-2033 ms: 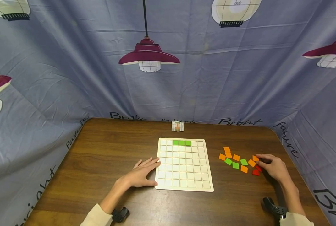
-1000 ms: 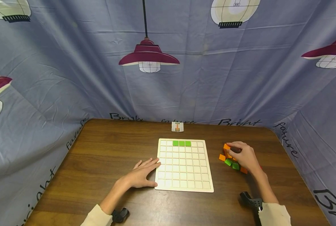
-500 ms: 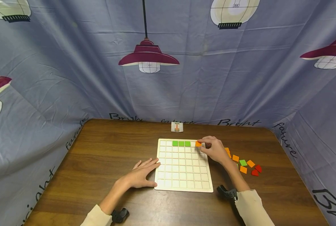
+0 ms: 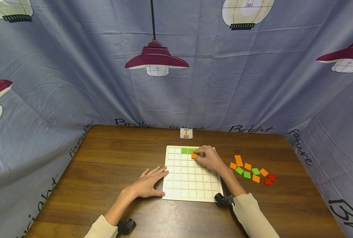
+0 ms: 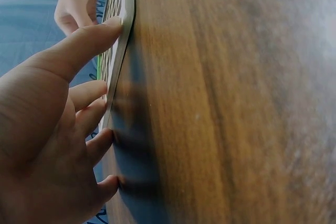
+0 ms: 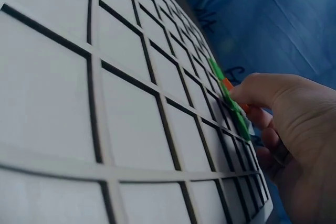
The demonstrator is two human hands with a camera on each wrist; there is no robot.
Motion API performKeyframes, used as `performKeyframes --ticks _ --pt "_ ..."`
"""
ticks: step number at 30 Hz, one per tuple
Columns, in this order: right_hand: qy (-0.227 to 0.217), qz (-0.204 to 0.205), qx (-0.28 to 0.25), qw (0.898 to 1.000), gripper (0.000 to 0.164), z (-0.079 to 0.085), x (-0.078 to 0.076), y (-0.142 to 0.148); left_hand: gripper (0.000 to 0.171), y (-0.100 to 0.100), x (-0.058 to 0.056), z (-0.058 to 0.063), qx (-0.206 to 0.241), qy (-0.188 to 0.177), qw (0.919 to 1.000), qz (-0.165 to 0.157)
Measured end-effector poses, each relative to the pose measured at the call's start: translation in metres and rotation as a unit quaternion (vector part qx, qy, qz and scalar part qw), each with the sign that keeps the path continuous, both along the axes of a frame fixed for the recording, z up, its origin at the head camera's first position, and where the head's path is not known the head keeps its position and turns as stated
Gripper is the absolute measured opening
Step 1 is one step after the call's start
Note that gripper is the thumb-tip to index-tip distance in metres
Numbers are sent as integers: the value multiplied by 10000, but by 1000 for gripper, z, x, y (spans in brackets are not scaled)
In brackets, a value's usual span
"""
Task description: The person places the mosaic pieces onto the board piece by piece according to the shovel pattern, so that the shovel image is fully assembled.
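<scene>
Sleeves (image 4: 100, 228) up front, pale cloth, and dark cameras (image 4: 126, 226) strapped at both wrists! Now the left hand (image 4: 148, 184), fingers spread, thumb on the corner and a fingertip on the left edge of the board (image 4: 192, 177). That board looks thin, stiff and flat, probably wood, its raised ribs marking out shallow square cells; light enough to skid, I'd judge, so the edge is the place to steady it.

Up to the right hand (image 4: 208, 159), and it's pinching an orange tile (image 4: 194, 155) over the board, just on the near side of the row of green tiles (image 4: 184, 150); touching down or not, I can't tell. The tile looks rigid, flat and very light, hardly fragile, perhaps a touch slippery; opposite edges, thumb against fingertip, make the best hold.

Out to the right, loose tiles (image 4: 247, 174) in orange and green lie on wood-grained table (image 4: 120, 142), with red pieces (image 4: 267, 182) that aren't plain squares. Farther off, a small printed card (image 4: 186, 133), and behind it all, creased blue-grey curtain (image 4: 164, 102) patterned with lamps
</scene>
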State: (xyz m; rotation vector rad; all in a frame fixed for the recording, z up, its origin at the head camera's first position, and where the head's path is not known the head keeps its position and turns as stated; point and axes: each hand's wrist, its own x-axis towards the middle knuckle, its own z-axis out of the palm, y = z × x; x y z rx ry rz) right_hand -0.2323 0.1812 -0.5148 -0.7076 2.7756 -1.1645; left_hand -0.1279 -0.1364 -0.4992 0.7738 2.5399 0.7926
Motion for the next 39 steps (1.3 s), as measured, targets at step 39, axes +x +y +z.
performKeyframes --ticks 39 --pt "-245 152 143 9995 31 -3 -1 -12 81 1 0 1 -38 -20 10000 20"
